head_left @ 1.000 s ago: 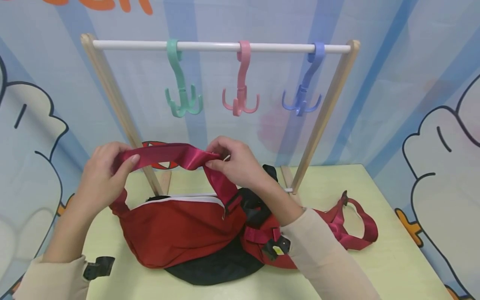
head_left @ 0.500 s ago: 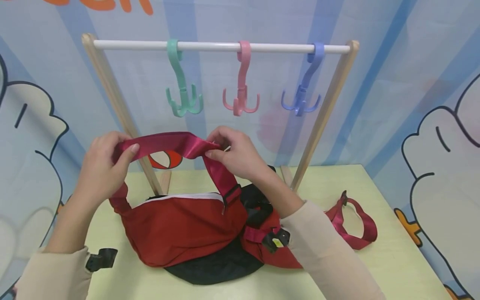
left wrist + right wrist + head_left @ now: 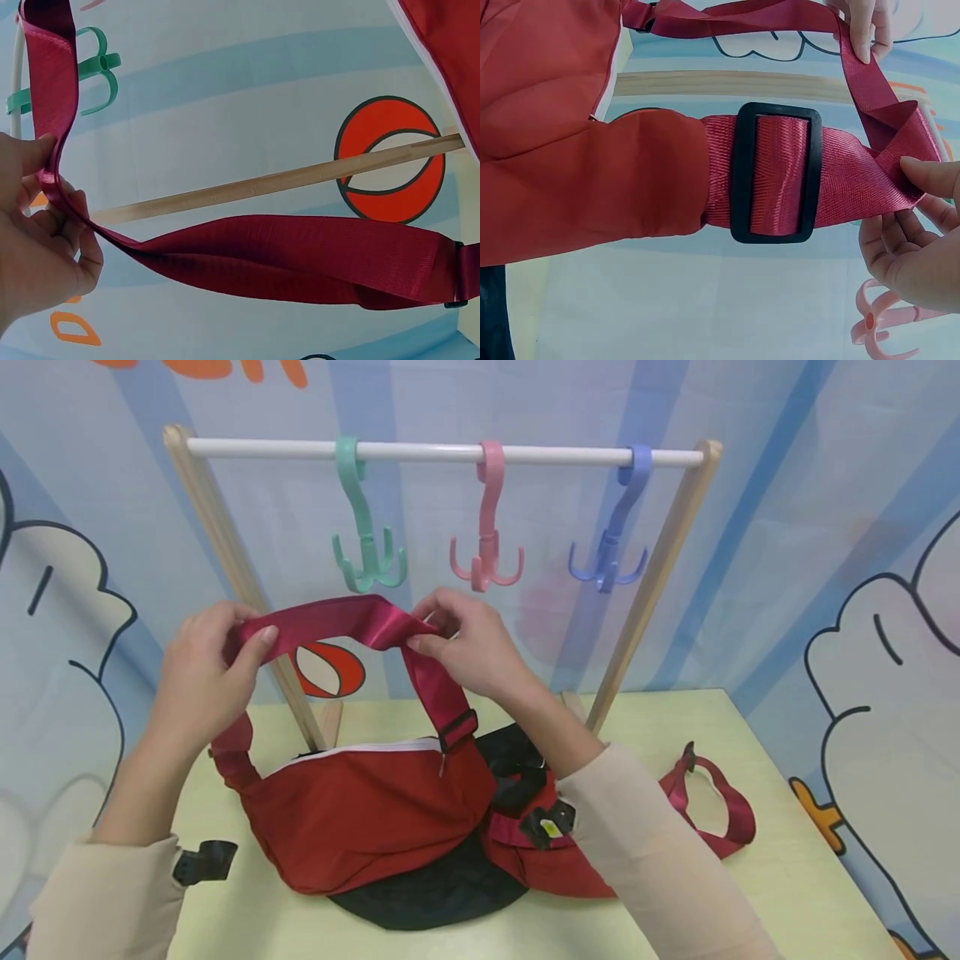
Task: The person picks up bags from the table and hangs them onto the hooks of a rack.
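Note:
A red waist bag (image 3: 360,818) with a white zipper lies on the table, its dark red strap (image 3: 315,622) lifted in an arch above it. My left hand (image 3: 206,672) pinches the strap at the arch's left end, thumb on the near side. At the right end, my right hand (image 3: 472,647) pinches the strap where it folds and turns down. A black slide buckle (image 3: 776,172) on the strap shows large in the right wrist view. The left wrist view shows the strap hanging twisted from the left hand (image 3: 45,217).
Behind the bag stands a wooden rack whose white bar (image 3: 420,450) carries a green hook (image 3: 367,556), a pink hook (image 3: 487,556) and a blue hook (image 3: 607,556). Another red and black bag (image 3: 555,868) lies at the right, partly under my right forearm, near a looped strap (image 3: 738,818).
Both hands have risen with the strap, towards the hooks. The strap's right side has straightened and its buckle has come up. The bag's body stays on the table.

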Available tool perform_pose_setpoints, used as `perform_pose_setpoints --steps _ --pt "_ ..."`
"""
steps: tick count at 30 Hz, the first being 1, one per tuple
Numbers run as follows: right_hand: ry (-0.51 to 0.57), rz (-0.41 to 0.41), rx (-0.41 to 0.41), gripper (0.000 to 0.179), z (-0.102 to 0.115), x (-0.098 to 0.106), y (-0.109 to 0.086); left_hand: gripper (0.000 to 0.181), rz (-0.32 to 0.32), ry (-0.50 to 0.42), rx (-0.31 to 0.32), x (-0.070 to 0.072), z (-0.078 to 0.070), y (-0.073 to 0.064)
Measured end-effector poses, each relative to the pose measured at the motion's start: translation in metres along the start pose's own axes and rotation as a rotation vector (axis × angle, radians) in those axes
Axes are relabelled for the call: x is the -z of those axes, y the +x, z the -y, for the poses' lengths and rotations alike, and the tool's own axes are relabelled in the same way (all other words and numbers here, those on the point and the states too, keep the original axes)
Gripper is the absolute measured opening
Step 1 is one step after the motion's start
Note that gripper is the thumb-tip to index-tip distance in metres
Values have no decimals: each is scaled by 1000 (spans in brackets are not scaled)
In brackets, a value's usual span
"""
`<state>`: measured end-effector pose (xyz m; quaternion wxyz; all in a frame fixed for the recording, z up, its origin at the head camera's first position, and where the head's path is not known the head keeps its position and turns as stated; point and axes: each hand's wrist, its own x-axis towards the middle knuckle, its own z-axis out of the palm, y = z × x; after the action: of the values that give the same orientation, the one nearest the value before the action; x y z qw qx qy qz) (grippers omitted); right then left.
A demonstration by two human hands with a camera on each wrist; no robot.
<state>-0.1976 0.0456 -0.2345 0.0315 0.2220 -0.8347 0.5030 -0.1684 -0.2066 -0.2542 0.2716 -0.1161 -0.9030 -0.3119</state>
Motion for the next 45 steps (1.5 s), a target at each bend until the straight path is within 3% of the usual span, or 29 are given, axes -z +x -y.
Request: perform_pose_setpoints --steps 10,21,40,45 --pt "6 -58 40 16 7 2 9 27 -6 -10 50 2 -9 10" --pt "3 -91 90 18 21 8 16 31 -64 -8 95 10 -21 22" --pt "28 -146 46 20 27 12 19 33 -142 35 107 14 -36 37" --pt "14 -172 23 20 27 13 21 34 -133 47 122 13 -38 44"
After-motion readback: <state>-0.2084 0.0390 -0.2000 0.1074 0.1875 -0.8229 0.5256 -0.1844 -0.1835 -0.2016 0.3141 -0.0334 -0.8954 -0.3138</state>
